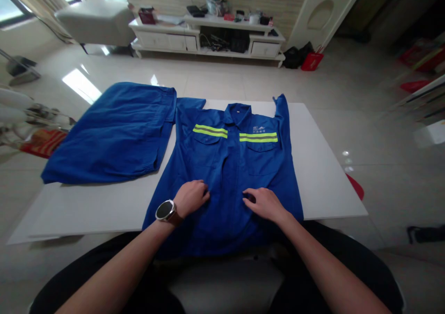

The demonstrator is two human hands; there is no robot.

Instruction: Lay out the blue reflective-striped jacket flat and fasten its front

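Both hands rest on the lower front of a blue work jacket (229, 166) spread face up on a white table (323, 175).

The jacket lies flat with its collar at the far side and its hem hanging over the near edge toward the person's lap; two yellow-green reflective stripes (236, 134) cross the chest well beyond the fingers; the left hand (191, 197), a watch (165, 210) on its wrist, has its fingers curled onto the cloth just beside the front placket, apparently pinching a little fabric though not clearly gripping; the right hand (264, 204) lies flatter, fingers pressing the cloth, nothing clasped; farther left of the left hand, folded blue trousers (111, 133) overhang the table's edge. The likely risk: with so much hem off the near edge, a tug toward the body could slide the whole jacket off the smooth top, or bunch the front into creases.
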